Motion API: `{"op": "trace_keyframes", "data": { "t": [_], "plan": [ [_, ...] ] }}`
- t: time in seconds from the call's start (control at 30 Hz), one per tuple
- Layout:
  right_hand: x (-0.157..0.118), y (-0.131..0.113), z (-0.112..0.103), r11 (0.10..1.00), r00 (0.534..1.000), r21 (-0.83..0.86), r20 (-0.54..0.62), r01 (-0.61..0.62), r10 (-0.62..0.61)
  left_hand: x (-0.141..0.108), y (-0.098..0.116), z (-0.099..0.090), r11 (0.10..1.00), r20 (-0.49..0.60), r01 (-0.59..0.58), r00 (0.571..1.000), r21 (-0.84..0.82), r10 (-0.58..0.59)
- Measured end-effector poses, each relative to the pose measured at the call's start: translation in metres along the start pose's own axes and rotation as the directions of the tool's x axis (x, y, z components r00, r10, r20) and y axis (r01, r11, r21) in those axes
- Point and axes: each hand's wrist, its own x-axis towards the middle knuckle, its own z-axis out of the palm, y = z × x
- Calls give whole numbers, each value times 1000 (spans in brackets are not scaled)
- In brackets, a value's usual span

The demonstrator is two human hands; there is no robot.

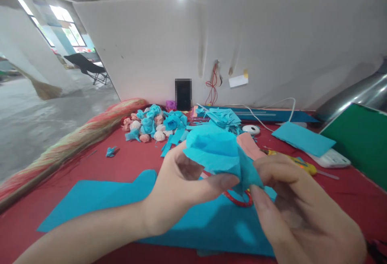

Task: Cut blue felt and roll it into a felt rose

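Note:
Between my hands is a blue crepe paper flower (213, 145), partly formed, with layers curling round at its top. My left hand (184, 193) is wrapped about its left side, the thumb pressing its lower front. At the lower right, my right hand (298, 199) pinches a loose edge of the same paper between thumb and fingers. Under the flower, the red handle (240, 203) of what look like scissors shows in part. A large blue crepe paper sheet (208, 229) lies flat on the red tabletop (133, 155) beneath both hands.
Finished blue, pink and white paper flowers (148, 123) are heaped at the back left. Cut blue strips (222, 117) lie behind my hands. To the right are a yellow-handled tool (308, 167), folded blue paper (304, 139) and a green board (359, 147). A straw broom (75, 147) lines the left edge.

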Motion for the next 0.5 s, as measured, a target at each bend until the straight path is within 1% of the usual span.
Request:
{"op": "trace_keyframes", "data": {
  "t": [0.07,0.2,0.27,0.4,0.5],
  "plan": [
    [0,-1,1,1000,1000,14,-4,2,-2,0,0,0,1000,-2,5,1000,10,-5],
    [1,-1,0,999,999,23,22,-41,40,0,-1,-1,1000,-4,27,1000,5,-27],
    [1,0,0,999,999,13,15,-44,43,0,-1,-1,1000,-14,30,999,5,-30],
    [2,1,0,1000,1000,-15,7,-4,4,2,-3,-2,999,-34,38,999,36,-37],
    [2,3,-1,998,999,-28,5,54,-54,0,-3,-2,998,-14,40,999,56,-39]
  ]
}}
